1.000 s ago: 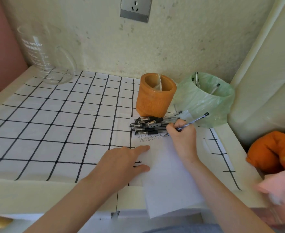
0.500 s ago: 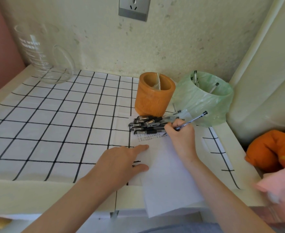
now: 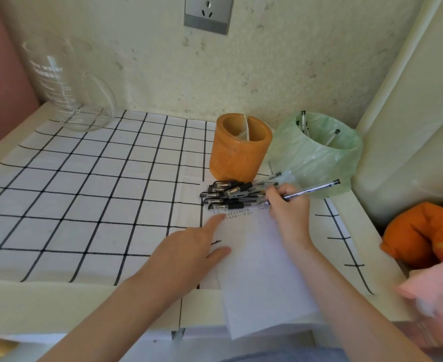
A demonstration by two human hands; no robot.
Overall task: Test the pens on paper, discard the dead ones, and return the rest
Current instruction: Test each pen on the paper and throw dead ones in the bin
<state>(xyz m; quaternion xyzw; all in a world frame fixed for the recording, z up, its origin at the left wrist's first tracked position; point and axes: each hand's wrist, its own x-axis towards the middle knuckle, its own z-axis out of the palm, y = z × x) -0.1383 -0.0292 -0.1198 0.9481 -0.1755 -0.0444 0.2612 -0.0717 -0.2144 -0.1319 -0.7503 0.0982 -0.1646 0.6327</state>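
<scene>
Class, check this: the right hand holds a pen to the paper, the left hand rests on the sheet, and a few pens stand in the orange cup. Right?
One slip: in the head view the few pens stand in the green-lined bin, not the orange cup. The right hand, its pen, the paper and the left hand are as stated.

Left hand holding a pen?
No, the left hand lies flat with straight fingers on the paper; the right hand grips the pen.
</scene>
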